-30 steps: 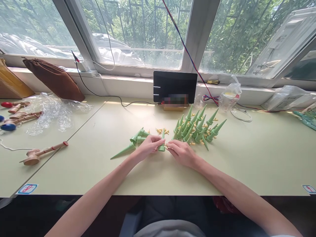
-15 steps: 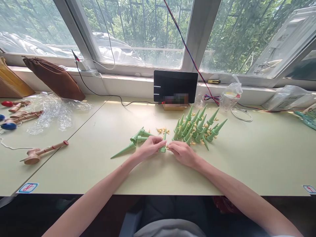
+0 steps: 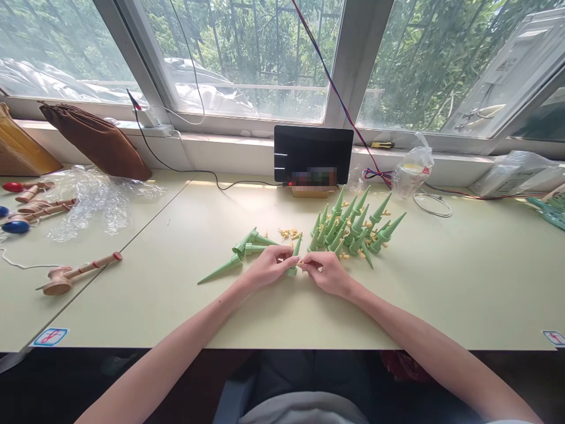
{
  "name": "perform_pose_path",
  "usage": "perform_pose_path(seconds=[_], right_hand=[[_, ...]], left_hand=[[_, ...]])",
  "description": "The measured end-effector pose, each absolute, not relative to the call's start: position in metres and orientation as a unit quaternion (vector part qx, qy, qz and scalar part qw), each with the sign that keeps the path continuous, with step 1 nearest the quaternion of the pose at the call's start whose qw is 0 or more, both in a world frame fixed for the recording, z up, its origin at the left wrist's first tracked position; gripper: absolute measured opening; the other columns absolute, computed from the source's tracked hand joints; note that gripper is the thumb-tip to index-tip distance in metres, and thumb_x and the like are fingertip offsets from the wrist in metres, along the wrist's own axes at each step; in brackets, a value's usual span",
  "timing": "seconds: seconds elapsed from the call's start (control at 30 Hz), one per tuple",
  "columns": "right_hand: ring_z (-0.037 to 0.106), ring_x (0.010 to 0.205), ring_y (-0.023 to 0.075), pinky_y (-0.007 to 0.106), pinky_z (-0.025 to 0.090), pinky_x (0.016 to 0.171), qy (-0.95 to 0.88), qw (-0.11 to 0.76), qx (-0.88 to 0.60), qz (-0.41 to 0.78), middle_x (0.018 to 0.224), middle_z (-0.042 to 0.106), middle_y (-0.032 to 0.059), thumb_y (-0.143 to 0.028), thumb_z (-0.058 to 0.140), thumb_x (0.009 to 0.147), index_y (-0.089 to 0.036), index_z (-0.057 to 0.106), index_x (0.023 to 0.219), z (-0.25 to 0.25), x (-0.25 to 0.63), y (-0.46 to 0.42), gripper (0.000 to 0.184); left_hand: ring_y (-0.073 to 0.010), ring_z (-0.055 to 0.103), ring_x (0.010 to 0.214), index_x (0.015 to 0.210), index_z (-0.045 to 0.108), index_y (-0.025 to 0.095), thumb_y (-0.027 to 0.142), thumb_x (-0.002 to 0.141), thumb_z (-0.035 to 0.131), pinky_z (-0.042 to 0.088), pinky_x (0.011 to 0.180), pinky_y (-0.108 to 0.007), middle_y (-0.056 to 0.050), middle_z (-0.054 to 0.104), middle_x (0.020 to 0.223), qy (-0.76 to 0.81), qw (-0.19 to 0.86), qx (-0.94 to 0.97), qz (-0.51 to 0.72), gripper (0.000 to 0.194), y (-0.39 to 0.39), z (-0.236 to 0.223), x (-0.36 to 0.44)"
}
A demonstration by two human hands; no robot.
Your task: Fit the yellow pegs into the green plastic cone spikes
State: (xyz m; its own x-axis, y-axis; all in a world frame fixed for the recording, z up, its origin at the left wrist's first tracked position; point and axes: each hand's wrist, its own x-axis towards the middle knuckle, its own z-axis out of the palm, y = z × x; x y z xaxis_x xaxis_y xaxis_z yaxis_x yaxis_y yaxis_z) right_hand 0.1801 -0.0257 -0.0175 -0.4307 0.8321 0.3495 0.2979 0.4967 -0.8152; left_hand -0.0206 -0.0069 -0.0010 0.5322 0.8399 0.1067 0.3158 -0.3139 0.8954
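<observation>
My left hand (image 3: 272, 264) is closed around a green plastic spike (image 3: 297, 246), which stands point up with its wide end close to the table. Fingers of my right hand (image 3: 327, 271) pinch a small yellow valve piece (image 3: 301, 263) against the spike's right side, low down. Whether that piece is seated in the spike I cannot tell. Left of my hands lie several loose green spikes (image 3: 222, 269). Just behind them is a small heap of yellow pieces (image 3: 288, 234). To the right stands a dense group of green spikes (image 3: 356, 227), many with yellow pieces on their sides.
A black tablet (image 3: 313, 154) leans at the back by the window. Wooden kendamas (image 3: 59, 280) and crumpled clear plastic (image 3: 97, 200) lie at the left. A bagged cup (image 3: 412, 172) and a coiled cable (image 3: 435, 206) are at the back right. The table's front edge runs before me.
The spike in my left hand has tilted slightly to the right. My right fingers have shifted a little, and the yellow piece between them shows more clearly.
</observation>
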Motion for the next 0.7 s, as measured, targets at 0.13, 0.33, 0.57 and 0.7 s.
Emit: perform_pose_path(seconds=[0.13, 0.33, 0.57, 0.7], right_hand=[[0.051, 0.045, 0.0113, 0.024, 0.04, 0.047, -0.726, 0.377, -0.383, 0.428, 0.055, 0.055, -0.0015, -0.033, 0.059, 0.091, -0.017, 0.061, 0.072, -0.017, 0.181, -0.026, 0.024], [0.048, 0.039, 0.0083, 0.021, 0.035, 0.037, -0.655, 0.352, -0.388, 0.545, 0.061, 0.06, -0.0003, -0.045, 0.062, 0.088, -0.017, 0.06, 0.072, -0.017, 0.182, -0.024, 0.032], [0.047, 0.04, 0.0073, 0.02, 0.035, 0.036, -0.602, 0.358, -0.375, 0.607, 0.061, 0.061, -0.0001, -0.046, 0.069, 0.081, -0.015, 0.062, 0.071, -0.011, 0.181, -0.022, 0.033], [0.046, 0.041, 0.007, 0.02, 0.035, 0.036, -0.578, 0.355, -0.371, 0.634, 0.06, 0.061, -0.0005, -0.049, 0.07, 0.078, -0.015, 0.061, 0.068, -0.006, 0.181, -0.022, 0.037]], left_hand=[[-0.0096, 0.028, 0.06, 0.065, 0.035, 0.017, 0.036, 0.09, 0.054, 0.023, 0.052, -0.022, 0.004, 0.029, 0.065, 0.379, 0.425, 0.765, 0.3, 0.036, -0.007, -0.003, -0.021], [-0.0108, 0.036, 0.063, 0.065, 0.044, 0.016, 0.031, 0.091, 0.054, 0.03, 0.054, -0.023, 0.002, 0.038, 0.068, 0.364, 0.392, 0.789, 0.303, 0.032, -0.007, -0.002, -0.02], [-0.0116, 0.039, 0.064, 0.067, 0.054, 0.016, 0.027, 0.092, 0.056, 0.031, 0.06, -0.025, 0.001, 0.044, 0.072, 0.326, 0.324, 0.828, 0.321, 0.027, -0.006, -0.001, -0.021], [-0.0121, 0.042, 0.065, 0.072, 0.058, 0.016, 0.026, 0.093, 0.054, 0.033, 0.062, -0.026, -0.001, 0.048, 0.076, 0.317, 0.301, 0.838, 0.326, 0.024, -0.006, -0.002, -0.022]])
